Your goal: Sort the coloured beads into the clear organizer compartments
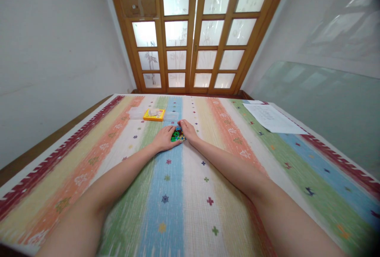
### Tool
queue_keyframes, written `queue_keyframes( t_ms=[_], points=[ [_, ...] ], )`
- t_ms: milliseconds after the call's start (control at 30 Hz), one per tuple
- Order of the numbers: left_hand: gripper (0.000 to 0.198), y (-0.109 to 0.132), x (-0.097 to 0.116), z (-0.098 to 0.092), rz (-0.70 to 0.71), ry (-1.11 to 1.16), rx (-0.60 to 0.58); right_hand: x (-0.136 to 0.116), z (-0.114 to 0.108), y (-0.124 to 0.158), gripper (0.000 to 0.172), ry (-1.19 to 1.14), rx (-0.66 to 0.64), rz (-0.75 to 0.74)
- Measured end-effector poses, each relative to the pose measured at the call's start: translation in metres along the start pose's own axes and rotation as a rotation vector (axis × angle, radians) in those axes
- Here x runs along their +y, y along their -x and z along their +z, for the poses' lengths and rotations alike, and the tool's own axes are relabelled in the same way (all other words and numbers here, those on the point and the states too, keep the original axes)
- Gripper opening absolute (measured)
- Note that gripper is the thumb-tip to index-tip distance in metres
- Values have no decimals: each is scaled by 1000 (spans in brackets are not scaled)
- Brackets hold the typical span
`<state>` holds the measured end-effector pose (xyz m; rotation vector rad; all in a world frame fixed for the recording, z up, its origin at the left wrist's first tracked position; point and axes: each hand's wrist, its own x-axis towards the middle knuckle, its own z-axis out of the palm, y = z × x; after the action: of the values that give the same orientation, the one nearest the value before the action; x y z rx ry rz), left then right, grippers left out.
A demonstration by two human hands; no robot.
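Observation:
A small patch of glossy multicoloured pieces, mostly green with blue, red and yellow, lies on the striped tablecloth between my hands. They may be puzzle pieces, but they are too small to tell. My left hand rests at the left side of the patch, its fingers at the far edge and its thumb stretched along the near edge. Along the right side lies my right hand, fingers extended forward and slightly curved, touching the edge. Both hands cup the patch from either side and partly cover it.
Beyond my left hand, a yellow box sits by a clear plastic tray. White printed paper lies at the far right of the table. Walls flank the table, and wooden glass-paned doors stand behind it.

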<state>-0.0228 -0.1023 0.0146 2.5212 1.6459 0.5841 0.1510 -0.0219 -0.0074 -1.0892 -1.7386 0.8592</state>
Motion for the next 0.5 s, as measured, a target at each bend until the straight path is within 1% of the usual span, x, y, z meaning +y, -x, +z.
queue_keyframes(
  t_ms=[133,233,367,500],
  points=[
    [76,-2,-8,1,28,38,12,-9,27,3,38,-26,72,34],
    [77,1,-22,-3,24,59,12,-13,47,3,36,-50,121,60],
    [79,11,-46,-14,22,106,-19,-19,73,-2,33,-81,155,128],
    [86,23,-61,-26,65,161,-51,-30,101,-6,33,-89,145,135]
  ],
)
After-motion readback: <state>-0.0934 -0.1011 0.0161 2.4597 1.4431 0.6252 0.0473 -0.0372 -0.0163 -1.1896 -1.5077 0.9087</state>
